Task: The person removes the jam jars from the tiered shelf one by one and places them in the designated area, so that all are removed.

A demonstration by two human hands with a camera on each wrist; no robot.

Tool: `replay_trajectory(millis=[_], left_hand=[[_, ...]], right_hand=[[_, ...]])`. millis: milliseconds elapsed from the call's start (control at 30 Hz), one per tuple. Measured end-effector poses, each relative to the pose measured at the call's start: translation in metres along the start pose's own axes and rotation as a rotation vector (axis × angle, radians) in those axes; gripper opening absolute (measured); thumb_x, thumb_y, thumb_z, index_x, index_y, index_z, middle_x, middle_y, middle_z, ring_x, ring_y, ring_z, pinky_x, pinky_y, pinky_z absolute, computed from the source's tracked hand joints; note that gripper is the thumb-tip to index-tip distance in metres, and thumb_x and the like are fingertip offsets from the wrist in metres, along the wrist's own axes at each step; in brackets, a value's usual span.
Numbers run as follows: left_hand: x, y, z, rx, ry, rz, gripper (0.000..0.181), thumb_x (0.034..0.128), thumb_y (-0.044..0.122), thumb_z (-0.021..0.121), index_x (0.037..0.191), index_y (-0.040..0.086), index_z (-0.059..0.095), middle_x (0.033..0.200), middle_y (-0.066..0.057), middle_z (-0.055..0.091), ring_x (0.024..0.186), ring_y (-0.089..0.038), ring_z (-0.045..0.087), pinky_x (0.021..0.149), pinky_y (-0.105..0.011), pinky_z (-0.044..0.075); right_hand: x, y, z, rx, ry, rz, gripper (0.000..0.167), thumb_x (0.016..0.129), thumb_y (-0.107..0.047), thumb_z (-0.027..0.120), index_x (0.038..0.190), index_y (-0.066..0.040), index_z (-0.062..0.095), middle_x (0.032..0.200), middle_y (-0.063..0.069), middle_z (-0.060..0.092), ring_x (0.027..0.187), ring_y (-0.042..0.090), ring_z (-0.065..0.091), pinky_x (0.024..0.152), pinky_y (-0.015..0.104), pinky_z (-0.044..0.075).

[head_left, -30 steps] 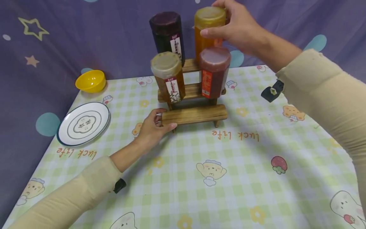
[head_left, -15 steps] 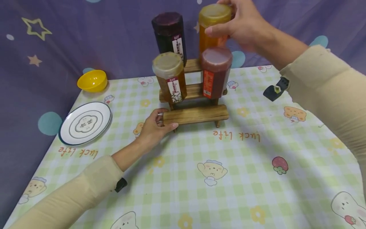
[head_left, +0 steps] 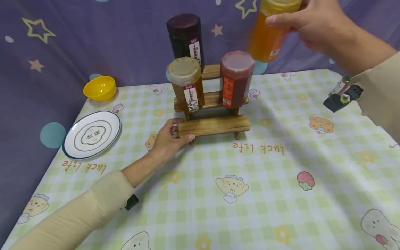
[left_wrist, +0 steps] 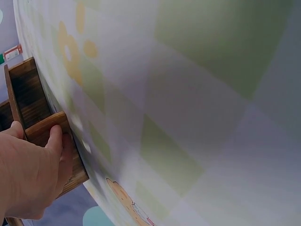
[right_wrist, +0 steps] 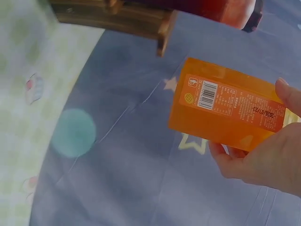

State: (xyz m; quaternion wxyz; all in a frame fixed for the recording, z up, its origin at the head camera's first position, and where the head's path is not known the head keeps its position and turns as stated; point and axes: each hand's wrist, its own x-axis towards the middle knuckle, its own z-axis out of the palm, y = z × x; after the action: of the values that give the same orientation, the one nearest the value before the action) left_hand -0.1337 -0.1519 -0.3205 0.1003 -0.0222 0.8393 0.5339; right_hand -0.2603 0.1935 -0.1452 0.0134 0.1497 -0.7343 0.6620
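Note:
In the head view my right hand (head_left: 322,26) grips an orange jar (head_left: 271,34) near its yellow lid, in the air to the right of a stepped wooden rack (head_left: 215,125). The right wrist view shows that jar's barcode label (right_wrist: 225,101). My left hand (head_left: 165,140) holds the left end of the rack's lowest step, thumb in front; the left wrist view shows its fingers (left_wrist: 55,139) on the wood. On the middle step stand an amber jar (head_left: 186,85) and a red jar (head_left: 236,80). A dark purple jar (head_left: 184,38) stands on the top step at left.
A yellow bowl (head_left: 100,89) sits at the table's back left corner, with a white plate (head_left: 92,135) in front of it. A green checked cloth (head_left: 262,215) covers the table. A purple curtain (head_left: 137,41) hangs behind.
My right hand has lifted the orange jar off the rack's top step and carried it up and to the right, where it tilts. The left hand stays on the rack.

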Motion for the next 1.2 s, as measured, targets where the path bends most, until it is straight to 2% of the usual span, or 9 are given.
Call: replay_trajectory(millis=[133, 233, 300, 367, 533, 633, 800, 1033, 1200], left_hand=[[0.0, 0.0, -0.001, -0.013, -0.007, -0.005, 0.069, 0.0853, 0.027, 0.076, 0.142, 0.015, 0.038, 0.145, -0.012, 0.038, 0.119, -0.024, 0.045, 0.091, -0.036, 0.046], [0.0, 0.0, -0.002, -0.022, -0.012, -0.006, 0.07, 0.0856, 0.027, 0.075, 0.143, 0.014, 0.037, 0.148, -0.013, 0.034, 0.131, -0.028, 0.041, 0.098, -0.041, 0.044], [0.0, -0.001, -0.002, -0.026, -0.015, -0.007, 0.071, 0.0855, 0.027, 0.076, 0.143, 0.013, 0.036, 0.148, -0.014, 0.035, 0.131, -0.029, 0.04, 0.099, -0.042, 0.044], [0.0, -0.001, -0.002, -0.02, -0.013, -0.008, 0.071, 0.0853, 0.027, 0.076, 0.143, 0.013, 0.036, 0.148, -0.014, 0.035, 0.13, -0.028, 0.041, 0.098, -0.041, 0.044], [0.0, -0.001, -0.001, -0.005, -0.005, -0.008, 0.07, 0.085, 0.027, 0.076, 0.142, 0.015, 0.037, 0.142, -0.013, 0.04, 0.113, -0.022, 0.045, 0.086, -0.034, 0.046], [0.0, 0.0, -0.001, 0.003, -0.003, -0.01, 0.069, 0.085, 0.028, 0.076, 0.142, 0.016, 0.038, 0.141, -0.012, 0.041, 0.113, -0.021, 0.045, 0.087, -0.034, 0.045], [0.0, 0.0, -0.001, 0.002, -0.007, -0.009, 0.07, 0.0852, 0.028, 0.076, 0.142, 0.016, 0.037, 0.148, -0.013, 0.035, 0.129, -0.025, 0.04, 0.1, -0.04, 0.041], [0.0, -0.001, 0.0, -0.012, -0.014, -0.003, 0.069, 0.0854, 0.027, 0.076, 0.142, 0.014, 0.037, 0.144, -0.011, 0.038, 0.12, -0.025, 0.044, 0.095, -0.039, 0.043], [0.0, 0.0, 0.0, -0.01, -0.008, -0.003, 0.067, 0.0856, 0.027, 0.075, 0.141, 0.015, 0.038, 0.142, -0.01, 0.04, 0.116, -0.024, 0.045, 0.092, -0.037, 0.044]], right_hand=[[-0.012, 0.01, -0.014, 0.067, 0.022, -0.029, 0.057, 0.08, 0.008, 0.072, 0.131, -0.009, 0.051, 0.125, 0.005, 0.053, 0.117, 0.02, 0.05, 0.091, 0.02, 0.047], [-0.021, 0.018, -0.024, -0.064, 0.067, 0.01, 0.062, 0.081, 0.001, 0.074, 0.134, -0.012, 0.045, 0.125, 0.001, 0.052, 0.115, 0.016, 0.05, 0.087, 0.016, 0.047], [-0.027, 0.023, -0.029, -0.155, 0.098, 0.055, 0.065, 0.08, -0.004, 0.076, 0.135, -0.014, 0.042, 0.124, -0.002, 0.05, 0.115, 0.014, 0.05, 0.09, 0.015, 0.045], [-0.031, 0.029, -0.032, -0.174, 0.126, 0.089, 0.068, 0.079, -0.005, 0.077, 0.135, -0.016, 0.039, 0.124, -0.004, 0.049, 0.116, 0.013, 0.049, 0.095, 0.016, 0.043], [-0.039, 0.047, -0.034, 0.07, 0.16, 0.09, 0.069, 0.075, 0.009, 0.076, 0.13, -0.011, 0.04, 0.124, 0.0, 0.05, 0.119, 0.017, 0.048, 0.085, 0.013, 0.047], [-0.045, 0.057, -0.034, 0.154, 0.152, 0.082, 0.068, 0.074, 0.013, 0.075, 0.129, -0.009, 0.04, 0.123, 0.002, 0.051, 0.12, 0.018, 0.048, 0.079, 0.011, 0.049], [-0.053, 0.071, -0.035, 0.053, 0.123, 0.104, 0.068, 0.077, 0.005, 0.077, 0.131, -0.011, 0.038, 0.124, 0.001, 0.049, 0.12, 0.019, 0.047, 0.078, 0.011, 0.048], [-0.062, 0.089, -0.034, -0.218, 0.111, 0.171, 0.066, 0.081, -0.01, 0.077, 0.133, -0.016, 0.038, 0.122, -0.007, 0.048, 0.118, 0.016, 0.047, 0.09, 0.015, 0.045], [-0.068, 0.106, -0.033, -0.284, 0.101, 0.177, 0.07, 0.081, -0.012, 0.078, 0.137, -0.013, 0.037, 0.121, -0.008, 0.048, 0.118, 0.015, 0.047, 0.091, 0.014, 0.043]])
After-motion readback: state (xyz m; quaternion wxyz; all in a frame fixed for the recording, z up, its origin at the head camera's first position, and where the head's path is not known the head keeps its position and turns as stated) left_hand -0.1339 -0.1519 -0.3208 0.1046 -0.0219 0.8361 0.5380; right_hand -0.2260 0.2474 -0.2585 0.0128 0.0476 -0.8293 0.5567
